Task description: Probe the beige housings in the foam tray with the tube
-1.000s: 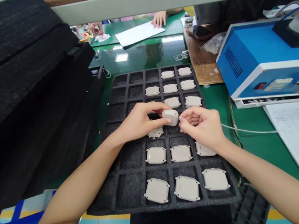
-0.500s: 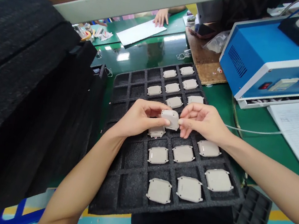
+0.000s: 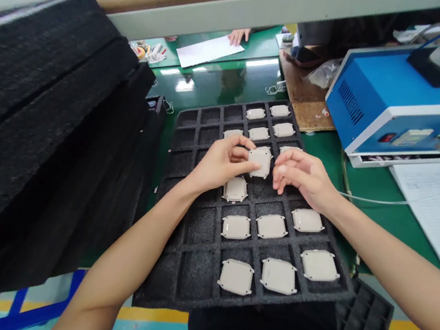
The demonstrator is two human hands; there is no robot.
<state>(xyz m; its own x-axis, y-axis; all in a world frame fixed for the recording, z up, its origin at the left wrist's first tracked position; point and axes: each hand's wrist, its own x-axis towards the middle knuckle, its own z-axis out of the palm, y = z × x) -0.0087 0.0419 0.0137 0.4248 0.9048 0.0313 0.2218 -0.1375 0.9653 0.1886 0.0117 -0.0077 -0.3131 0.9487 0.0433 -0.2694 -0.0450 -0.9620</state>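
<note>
My left hand pinches a beige square watch case between thumb and fingers, over the black foam tray. Lugs and small dark corner holes show on the case. Just to the right, apart from it, my right hand is closed, thumb bent against the curled fingers; whatever is between them, if anything, is too small to make out. Several like cases sit in the tray's pockets, among them one watch case below my left hand and another watch case nearer me. The tray's left pockets hold none.
Stacked black foam trays rise at my left. A blue machine stands at the right, beside papers and a thin clear tube. Across the green table, another person's hand rests by a white sheet. A rail crosses above.
My right hand has come away from the watch case, moving slightly right. My left hand still holds the case, now turned flatter with its back more in view. The camera view has shifted a little.
</note>
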